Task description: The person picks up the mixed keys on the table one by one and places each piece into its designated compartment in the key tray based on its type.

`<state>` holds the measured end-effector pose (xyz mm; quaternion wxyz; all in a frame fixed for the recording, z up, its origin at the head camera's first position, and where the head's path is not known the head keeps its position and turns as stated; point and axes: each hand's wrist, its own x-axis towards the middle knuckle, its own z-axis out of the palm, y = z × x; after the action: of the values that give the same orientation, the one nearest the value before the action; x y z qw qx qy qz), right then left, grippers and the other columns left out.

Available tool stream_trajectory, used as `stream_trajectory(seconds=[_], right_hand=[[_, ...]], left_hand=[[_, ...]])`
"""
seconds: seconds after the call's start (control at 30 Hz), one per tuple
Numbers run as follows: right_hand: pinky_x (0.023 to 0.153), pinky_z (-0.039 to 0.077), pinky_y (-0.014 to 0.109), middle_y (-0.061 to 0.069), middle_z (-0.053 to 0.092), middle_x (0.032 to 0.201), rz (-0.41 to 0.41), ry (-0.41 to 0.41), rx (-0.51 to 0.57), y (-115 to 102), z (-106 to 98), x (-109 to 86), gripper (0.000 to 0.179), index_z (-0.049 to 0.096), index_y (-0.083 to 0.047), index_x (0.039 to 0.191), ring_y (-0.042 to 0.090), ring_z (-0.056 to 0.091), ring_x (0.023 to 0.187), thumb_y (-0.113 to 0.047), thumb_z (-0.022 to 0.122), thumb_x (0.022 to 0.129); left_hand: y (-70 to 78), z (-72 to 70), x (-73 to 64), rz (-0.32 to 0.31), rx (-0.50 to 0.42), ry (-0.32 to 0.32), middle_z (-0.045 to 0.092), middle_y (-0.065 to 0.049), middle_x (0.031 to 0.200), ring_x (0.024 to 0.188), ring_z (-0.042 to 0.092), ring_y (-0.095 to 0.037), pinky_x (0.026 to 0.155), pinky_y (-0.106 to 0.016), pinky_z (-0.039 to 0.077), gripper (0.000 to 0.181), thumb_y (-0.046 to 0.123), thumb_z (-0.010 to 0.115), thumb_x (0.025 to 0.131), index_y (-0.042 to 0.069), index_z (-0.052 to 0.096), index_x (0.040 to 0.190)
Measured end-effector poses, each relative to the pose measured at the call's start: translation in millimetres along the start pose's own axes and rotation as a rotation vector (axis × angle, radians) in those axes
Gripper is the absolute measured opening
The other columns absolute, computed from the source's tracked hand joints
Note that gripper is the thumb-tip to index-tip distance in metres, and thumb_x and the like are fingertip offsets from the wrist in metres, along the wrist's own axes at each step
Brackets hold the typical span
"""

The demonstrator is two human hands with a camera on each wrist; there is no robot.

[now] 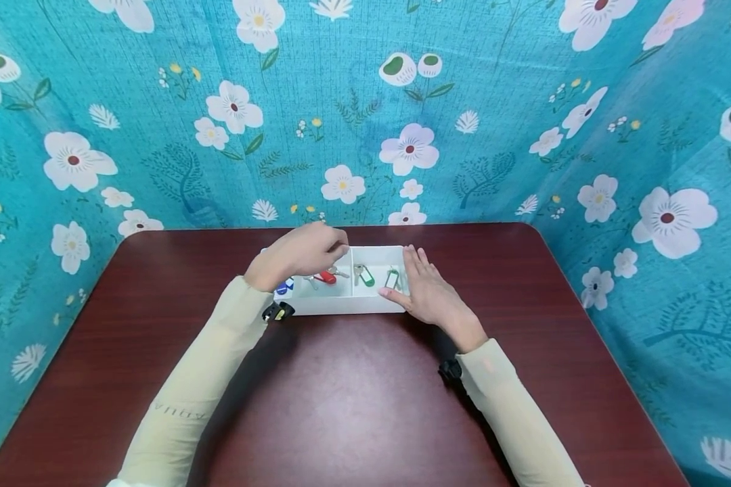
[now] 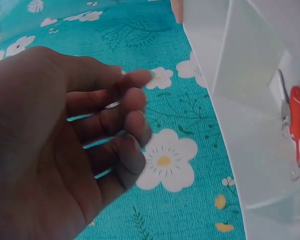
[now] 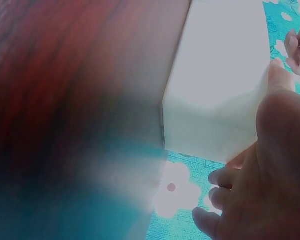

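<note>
Table (image 1: 353, 406) of dark red wood carries a white tray (image 1: 341, 306) with divided compartments, set across it between the two hands.

Right hand (image 1: 429, 292): lies flat with fingers straight, pressed against the tray's right end wall; the thumb rests along the near wall. It grips nothing. The right wrist view confirms the palm against the white wall (image 3: 215, 90). Judgement: this hand serves as a brace, and it should keep even pressure so the tray does not slide or tilt while the other hand works.

Left hand (image 1: 301, 253): hovers over the left and middle compartments, fingers curled loosely downward, tips close together. In the left wrist view the fingers (image 2: 132, 107) are bent, and a small pale object may sit between them; it cannot be told whether anything is pinched.

Contents, moving outward from the left hand: just below its fingertips, a red-tagged key (image 1: 325, 277) in the middle compartment; beneath the wrist, a blue tag (image 1: 285, 287) in the left compartment. Nearer the right hand, a green-tagged key (image 1: 365, 275), then a further green-edged tag (image 1: 392, 278) just beside the right thumb.

Judgement: any pick or release should be done vertically, fingertips clear of the dividers, with one key handled at a time, since tags and key blades lie close and could snag.

Beyond the tray, flowered teal cloth (image 1: 365, 122) backs the table.
</note>
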<state>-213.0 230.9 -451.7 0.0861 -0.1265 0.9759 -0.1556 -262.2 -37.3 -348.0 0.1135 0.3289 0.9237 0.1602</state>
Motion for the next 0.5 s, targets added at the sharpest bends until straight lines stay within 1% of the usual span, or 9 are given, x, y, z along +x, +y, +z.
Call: stream_trajectory(seconds=[0.13, 0.27, 0.33, 0.4, 0.43, 0.5], right_hand=[[0.134, 0.018, 0.055, 0.018, 0.002, 0.179, -0.001, 0.004, 0.007, -0.5, -1.0, -2.0, 0.110, 0.000, -0.003, 0.168, 0.038, 0.002, 0.167, -0.074, 0.048, 0.099], [0.134, 0.018, 0.055, 0.018, 0.003, 0.179, -0.016, 0.007, 0.015, -1.8, -0.3, -1.2, 0.111, 0.000, -0.002, 0.168, 0.038, 0.002, 0.167, -0.075, 0.048, 0.099], [0.134, 0.018, 0.055, 0.018, 0.003, 0.178, -0.028, 0.005, 0.007, -1.1, -0.4, -0.2, 0.111, 0.000, -0.002, 0.168, 0.038, 0.002, 0.167, -0.076, 0.046, 0.099], [0.134, 0.017, 0.056, 0.019, 0.002, 0.178, -0.038, -0.002, -0.006, 0.7, -1.3, 0.6, 0.113, -0.001, -0.002, 0.168, 0.039, 0.002, 0.167, -0.078, 0.044, 0.099], [0.134, 0.016, 0.058, 0.018, 0.001, 0.178, -0.039, -0.008, -0.013, 1.9, -2.2, 0.9, 0.113, -0.002, -0.002, 0.168, 0.039, 0.001, 0.167, -0.079, 0.043, 0.098], [0.131, 0.012, 0.068, 0.016, -0.004, 0.179, -0.024, -0.027, -0.003, 4.5, -6.1, 0.1, 0.115, -0.005, -0.005, 0.168, 0.041, -0.002, 0.166, -0.080, 0.044, 0.097]], left_hand=[[-1.8, -0.9, -9.5, 0.031, 0.001, 0.066, 0.071, -0.004, 0.093, 0.079, 0.061, -0.019, 0.078, -0.034, 0.054, 0.024, 0.022, 0.057, 0.108, 0.009, 0.075, 0.118], [-6.4, -2.4, -18.8, 0.058, 0.020, 0.132, 0.074, -0.005, 0.105, 0.089, 0.062, -0.020, 0.085, -0.037, 0.057, 0.023, 0.020, 0.057, 0.108, 0.009, 0.076, 0.116], [-9.6, -3.5, -23.5, 0.060, 0.021, 0.152, 0.075, -0.006, 0.109, 0.090, 0.063, -0.020, 0.087, -0.038, 0.058, 0.023, 0.019, 0.056, 0.108, 0.009, 0.075, 0.116], [-12.7, -4.6, -28.2, 0.051, 0.014, 0.166, 0.075, -0.006, 0.110, 0.090, 0.063, -0.020, 0.087, -0.038, 0.057, 0.023, 0.019, 0.055, 0.108, 0.009, 0.075, 0.115], [-14.2, -5.2, -30.6, 0.043, 0.008, 0.170, 0.075, -0.006, 0.109, 0.090, 0.062, -0.021, 0.086, -0.038, 0.057, 0.023, 0.018, 0.054, 0.108, 0.009, 0.075, 0.114], [-17.1, -6.4, -35.1, 0.027, 0.004, 0.176, 0.074, -0.006, 0.111, 0.091, 0.062, -0.021, 0.085, -0.038, 0.057, 0.024, 0.019, 0.055, 0.108, 0.009, 0.075, 0.115]])
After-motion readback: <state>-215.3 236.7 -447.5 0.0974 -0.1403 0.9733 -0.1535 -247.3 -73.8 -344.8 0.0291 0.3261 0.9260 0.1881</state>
